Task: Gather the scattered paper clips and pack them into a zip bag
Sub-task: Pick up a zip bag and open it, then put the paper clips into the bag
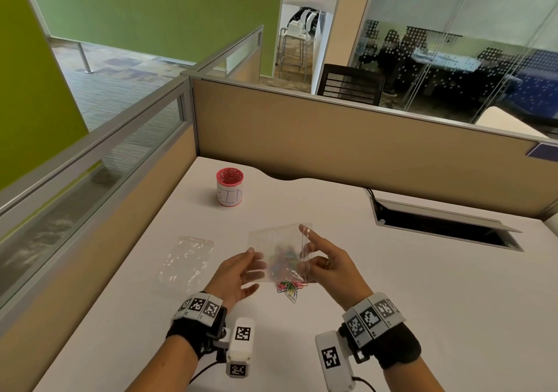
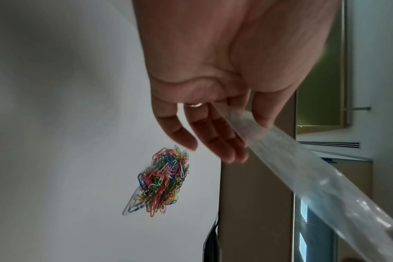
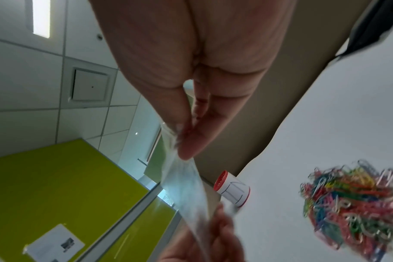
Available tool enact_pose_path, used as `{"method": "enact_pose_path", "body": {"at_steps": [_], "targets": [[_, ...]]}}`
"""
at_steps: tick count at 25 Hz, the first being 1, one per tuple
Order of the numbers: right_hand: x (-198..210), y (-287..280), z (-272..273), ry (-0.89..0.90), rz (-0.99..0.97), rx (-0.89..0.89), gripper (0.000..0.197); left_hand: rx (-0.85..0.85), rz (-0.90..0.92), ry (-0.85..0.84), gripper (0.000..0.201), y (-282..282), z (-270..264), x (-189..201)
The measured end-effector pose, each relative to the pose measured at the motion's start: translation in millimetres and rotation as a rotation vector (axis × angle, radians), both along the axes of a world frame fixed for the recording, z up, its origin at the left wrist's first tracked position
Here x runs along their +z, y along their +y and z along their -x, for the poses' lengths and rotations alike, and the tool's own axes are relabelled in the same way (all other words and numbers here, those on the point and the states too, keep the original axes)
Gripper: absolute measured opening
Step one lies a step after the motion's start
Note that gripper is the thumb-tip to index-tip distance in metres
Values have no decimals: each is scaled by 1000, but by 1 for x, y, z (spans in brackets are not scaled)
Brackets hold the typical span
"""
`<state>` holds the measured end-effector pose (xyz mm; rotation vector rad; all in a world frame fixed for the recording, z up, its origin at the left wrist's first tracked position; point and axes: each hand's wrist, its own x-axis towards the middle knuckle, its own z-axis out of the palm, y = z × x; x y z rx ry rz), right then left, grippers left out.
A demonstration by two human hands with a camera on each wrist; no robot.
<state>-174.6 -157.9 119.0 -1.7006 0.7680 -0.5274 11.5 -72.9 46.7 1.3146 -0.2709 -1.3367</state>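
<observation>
A clear zip bag [image 1: 277, 249] hangs in the air between my two hands, just above a heap of coloured paper clips [image 1: 289, 289] on the white desk. My left hand [image 1: 256, 264] holds the bag's left edge, thumb in front and fingers behind, as the left wrist view shows at the bag [image 2: 303, 168]. My right hand [image 1: 308, 258] pinches the right edge between thumb and finger, with the index finger raised; the right wrist view shows that pinch on the bag [image 3: 184, 186]. The clips [image 2: 164, 180] [image 3: 348, 203] lie below in one tangled pile.
A second clear zip bag [image 1: 187, 258] lies flat on the desk to the left. A pink cup marked BIN [image 1: 230, 186] [image 3: 232, 190] stands at the back. A cable opening [image 1: 447, 225] is cut into the desk at the right. Beige partitions [image 1: 332, 137] wall the desk.
</observation>
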Motion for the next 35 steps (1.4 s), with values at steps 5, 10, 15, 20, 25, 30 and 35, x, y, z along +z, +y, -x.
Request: {"method": "enact_pose_path", "body": {"at_steps": [5,10,15,20,25,30,35], "targets": [[-5,-9,11,114,83,-10,77,119,52,-134,27,2,-9,-2],[-7,-6,7,261,248,-45,79,113,-17,-345,21,1,-16,-3],[-12,2,-15,386,433,-63,70,86,135,-896,20,-1,9,27],[-28,12,-40,444,528,-85,61,-256,85,-1301,41,-8,52,52],[-37,8,-44,420,441,-159,52,-255,-32,-1497,28,-18,37,44],[-45,-15,-46,287,348,-250,31,-167,8,-1461,22,-29,16,36],[-72,-54,-33,408,219,-362,26,-71,-33,-1356,23,-38,-16,24]]}}
